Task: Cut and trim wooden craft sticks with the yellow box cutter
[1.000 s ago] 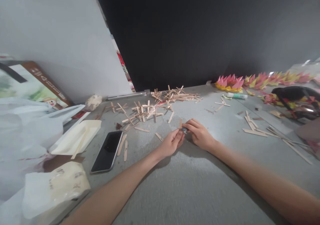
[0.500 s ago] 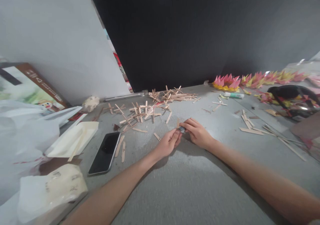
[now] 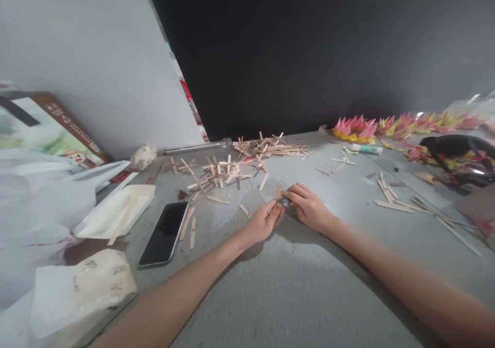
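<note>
My left hand and my right hand meet just right of the middle of the view, low over the grey table. The left fingers pinch a short wooden stick that stands up beyond the fingertips. A small dark grey object, too small to name, sits between the two hands, with the right thumb and fingers closed on it. Behind the hands lies a loose pile of wooden sticks, some of them crossed. One single stick rests just left of the left hand.
A phone, a white tray and plastic bags lie on the left. Pink and yellow folded paper, a glue stick, more sticks and a black strapped item are at the right. A black panel stands behind.
The view has shifted slightly, so everything appears a little farther right. Both hands keep nearly the same pose and still hold the small items together.
</note>
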Demonstrator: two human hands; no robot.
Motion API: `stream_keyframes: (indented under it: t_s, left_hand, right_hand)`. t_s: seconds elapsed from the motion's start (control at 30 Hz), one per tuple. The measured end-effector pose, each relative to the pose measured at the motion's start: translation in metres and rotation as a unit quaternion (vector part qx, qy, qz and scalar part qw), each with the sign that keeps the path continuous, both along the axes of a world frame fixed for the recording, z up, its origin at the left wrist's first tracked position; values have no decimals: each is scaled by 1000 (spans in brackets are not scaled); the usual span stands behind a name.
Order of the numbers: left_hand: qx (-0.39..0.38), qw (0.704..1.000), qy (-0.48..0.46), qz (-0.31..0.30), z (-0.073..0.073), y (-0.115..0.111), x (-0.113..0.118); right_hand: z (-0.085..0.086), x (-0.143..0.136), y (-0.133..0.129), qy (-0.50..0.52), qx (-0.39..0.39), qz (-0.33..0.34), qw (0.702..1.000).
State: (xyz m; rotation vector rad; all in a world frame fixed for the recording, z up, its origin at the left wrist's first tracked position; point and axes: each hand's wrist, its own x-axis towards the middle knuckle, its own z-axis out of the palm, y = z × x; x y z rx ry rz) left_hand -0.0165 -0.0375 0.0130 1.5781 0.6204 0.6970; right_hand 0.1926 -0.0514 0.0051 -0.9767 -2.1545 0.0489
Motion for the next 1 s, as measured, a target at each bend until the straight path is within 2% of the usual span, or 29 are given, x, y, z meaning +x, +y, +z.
stream_keyframes:
  t_s: [0.23, 0.37, 0.57, 0.77, 1.0]
  left_hand:
    - [26, 999, 9, 23, -1, 1, -2]
    - [47, 999, 18, 17, -3, 1, -3]
    - [23, 999, 3, 30, -1, 1, -2]
    - [45, 999, 12, 20, -2, 1, -3]
    - [4, 999, -5, 32, 0, 0, -2]
  right_hand:
    - [0, -2, 0, -6, -8, -2, 1000]
    - [-1, -3, 0, 1, -6, -6, 1000]
    - [-3, -2, 2, 1, -7, -4, 1000]
    - [-3, -3, 2, 3, 0, -6, 1000]
    - [-2, -3, 2, -2, -2, 2, 1000]
